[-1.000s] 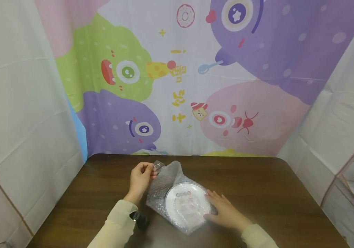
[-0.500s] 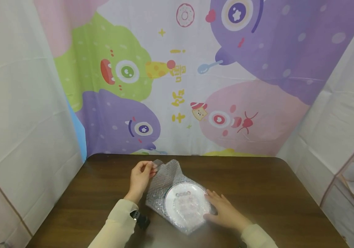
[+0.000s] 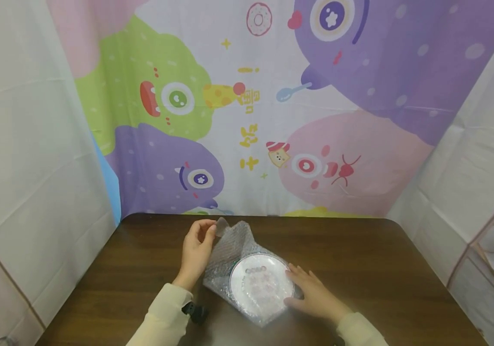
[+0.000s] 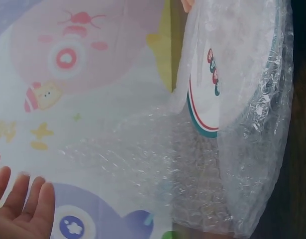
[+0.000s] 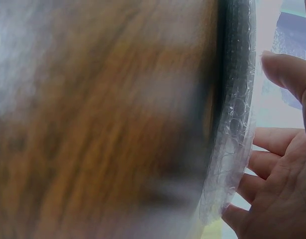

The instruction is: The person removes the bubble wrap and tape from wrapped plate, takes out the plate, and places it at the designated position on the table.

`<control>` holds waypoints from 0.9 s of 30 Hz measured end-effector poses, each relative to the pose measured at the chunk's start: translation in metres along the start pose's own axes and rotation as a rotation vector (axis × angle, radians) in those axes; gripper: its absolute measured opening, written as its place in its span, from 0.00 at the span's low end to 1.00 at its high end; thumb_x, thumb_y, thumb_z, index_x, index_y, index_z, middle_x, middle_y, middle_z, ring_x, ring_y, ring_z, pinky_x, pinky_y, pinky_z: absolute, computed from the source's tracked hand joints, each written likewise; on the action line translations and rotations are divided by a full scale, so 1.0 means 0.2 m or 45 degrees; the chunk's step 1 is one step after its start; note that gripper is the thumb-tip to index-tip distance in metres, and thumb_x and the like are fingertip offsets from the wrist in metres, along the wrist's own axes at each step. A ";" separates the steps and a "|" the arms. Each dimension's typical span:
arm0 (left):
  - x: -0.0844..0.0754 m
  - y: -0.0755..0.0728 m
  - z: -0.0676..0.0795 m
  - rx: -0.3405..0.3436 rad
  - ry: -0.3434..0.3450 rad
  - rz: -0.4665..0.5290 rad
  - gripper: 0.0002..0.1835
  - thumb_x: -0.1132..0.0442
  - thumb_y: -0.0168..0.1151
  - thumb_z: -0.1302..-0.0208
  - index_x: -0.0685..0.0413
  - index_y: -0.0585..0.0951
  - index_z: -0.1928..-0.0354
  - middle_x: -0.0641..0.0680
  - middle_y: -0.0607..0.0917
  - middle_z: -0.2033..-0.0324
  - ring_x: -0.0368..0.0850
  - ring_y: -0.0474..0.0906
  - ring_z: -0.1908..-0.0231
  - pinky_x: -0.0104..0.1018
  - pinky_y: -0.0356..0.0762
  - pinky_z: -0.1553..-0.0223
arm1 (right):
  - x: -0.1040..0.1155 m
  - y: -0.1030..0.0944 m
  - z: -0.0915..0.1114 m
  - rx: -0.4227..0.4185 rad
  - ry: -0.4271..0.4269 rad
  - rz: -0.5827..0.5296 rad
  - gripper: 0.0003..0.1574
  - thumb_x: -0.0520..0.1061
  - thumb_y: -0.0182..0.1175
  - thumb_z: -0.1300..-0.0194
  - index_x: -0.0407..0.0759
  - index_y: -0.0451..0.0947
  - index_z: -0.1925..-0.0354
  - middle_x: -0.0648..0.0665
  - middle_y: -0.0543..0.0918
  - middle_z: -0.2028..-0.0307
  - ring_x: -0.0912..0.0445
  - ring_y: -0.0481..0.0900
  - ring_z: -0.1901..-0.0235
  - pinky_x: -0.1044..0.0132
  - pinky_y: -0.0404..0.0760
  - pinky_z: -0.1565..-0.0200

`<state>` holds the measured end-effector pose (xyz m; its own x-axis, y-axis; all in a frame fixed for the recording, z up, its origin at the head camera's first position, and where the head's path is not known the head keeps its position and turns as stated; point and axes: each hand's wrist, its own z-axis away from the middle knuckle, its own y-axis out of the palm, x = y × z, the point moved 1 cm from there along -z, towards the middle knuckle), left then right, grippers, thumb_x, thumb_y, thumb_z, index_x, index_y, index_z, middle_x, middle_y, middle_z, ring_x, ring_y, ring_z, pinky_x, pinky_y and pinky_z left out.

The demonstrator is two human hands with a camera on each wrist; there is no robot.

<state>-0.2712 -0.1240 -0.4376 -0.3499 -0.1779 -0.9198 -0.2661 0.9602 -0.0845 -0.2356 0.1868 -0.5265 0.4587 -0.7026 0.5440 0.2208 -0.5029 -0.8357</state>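
Note:
A round white plate [image 3: 260, 286] lies inside a clear bubble wrap bag [image 3: 229, 250] on the brown table. Its teal and red rim lines show through the wrap in the left wrist view, beside a short row of red and teal marks. My left hand [image 3: 197, 247] pinches a clear flap [image 3: 222, 226] at the bag's upper left corner with thumb and index finger. The other fingers of that left hand [image 4: 28, 206] are loosely bent, away from the bag. My right hand [image 3: 313, 293] rests spread against the plate's right edge, fingertips at the bubble wrap [image 5: 232, 119].
The dark wood table [image 3: 372, 269] extends around the bag. Behind it hangs a curtain [image 3: 247, 120] printed with cartoon monsters, and pale fabric [image 3: 26, 144] hangs at both sides. A black band [image 3: 197, 312] sits at the left wrist.
My left hand has risen slightly away from me, drawing the clear flap upward a little. The plate and my right hand have stayed in place.

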 end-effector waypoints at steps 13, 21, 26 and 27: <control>0.03 0.05 0.12 0.155 0.484 -0.443 0.14 0.68 0.65 0.37 0.60 0.80 0.49 0.58 0.82 0.51 0.51 0.79 0.53 0.39 0.80 0.54 | 0.00 0.00 0.00 -0.004 -0.003 -0.001 0.49 0.59 0.65 0.39 0.32 0.63 0.31 0.31 0.59 0.27 0.31 0.55 0.28 0.30 0.48 0.30; 0.12 0.07 0.21 0.395 0.446 -0.721 0.24 0.62 0.65 0.36 0.61 0.75 0.40 0.63 0.75 0.38 0.62 0.70 0.36 0.58 0.72 0.37 | 0.01 0.00 0.00 0.000 -0.007 -0.007 0.49 0.59 0.64 0.39 0.31 0.63 0.31 0.31 0.58 0.27 0.31 0.55 0.28 0.30 0.48 0.30; 0.17 0.07 0.23 0.472 0.431 -0.844 0.28 0.59 0.67 0.38 0.60 0.73 0.37 0.65 0.71 0.35 0.68 0.66 0.34 0.63 0.66 0.34 | 0.00 0.00 0.01 -0.003 -0.007 -0.006 0.49 0.59 0.64 0.38 0.31 0.63 0.31 0.31 0.58 0.27 0.31 0.55 0.28 0.29 0.48 0.30; 0.18 0.08 0.23 0.493 0.415 -0.863 0.30 0.58 0.67 0.38 0.60 0.72 0.36 0.66 0.70 0.34 0.70 0.64 0.33 0.64 0.64 0.34 | 0.00 0.00 0.01 -0.004 -0.008 -0.006 0.49 0.59 0.64 0.38 0.31 0.63 0.31 0.31 0.58 0.27 0.31 0.56 0.28 0.29 0.48 0.30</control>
<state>-0.2454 -0.1057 -0.4892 -0.4827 -0.7383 -0.4711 -0.2061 0.6186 -0.7582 -0.2341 0.1871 -0.5259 0.4634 -0.6967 0.5476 0.2207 -0.5078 -0.8328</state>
